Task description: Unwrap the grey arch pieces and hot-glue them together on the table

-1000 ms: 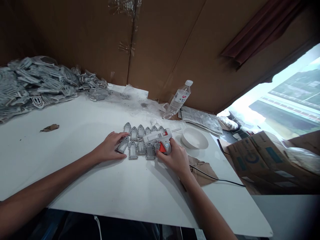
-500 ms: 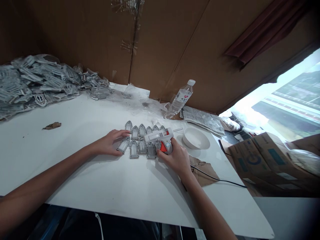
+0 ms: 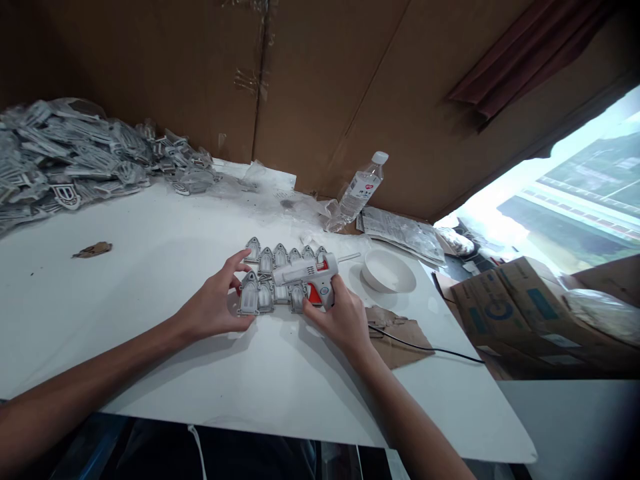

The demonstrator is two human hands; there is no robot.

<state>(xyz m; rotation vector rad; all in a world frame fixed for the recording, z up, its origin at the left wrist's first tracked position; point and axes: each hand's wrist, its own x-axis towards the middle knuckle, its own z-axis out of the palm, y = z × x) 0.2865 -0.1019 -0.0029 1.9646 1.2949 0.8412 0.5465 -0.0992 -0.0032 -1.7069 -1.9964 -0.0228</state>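
Two rows of small grey arch-shaped badges (image 3: 280, 257) lie on the white table (image 3: 150, 280). My right hand (image 3: 340, 320) grips a white and red glue gun (image 3: 307, 275), its nozzle pointing left over the badges. My left hand (image 3: 215, 303) pinches the leftmost badge (image 3: 249, 297) of the near row between thumb and fingers, index finger reaching toward the far row. The gun's black cord (image 3: 425, 347) trails off to the right.
A big heap of grey badges (image 3: 65, 160) fills the far left. A white bowl (image 3: 389, 271), a plastic water bottle (image 3: 361, 187), plastic bags, torn cardboard (image 3: 395, 337) and a brown scrap (image 3: 91, 250) lie about. Cardboard boxes (image 3: 530, 313) stand to the right; cardboard walls behind.
My left hand has closed on the leftmost near-row badge and straightened it. The glue gun has shifted left over the badges.
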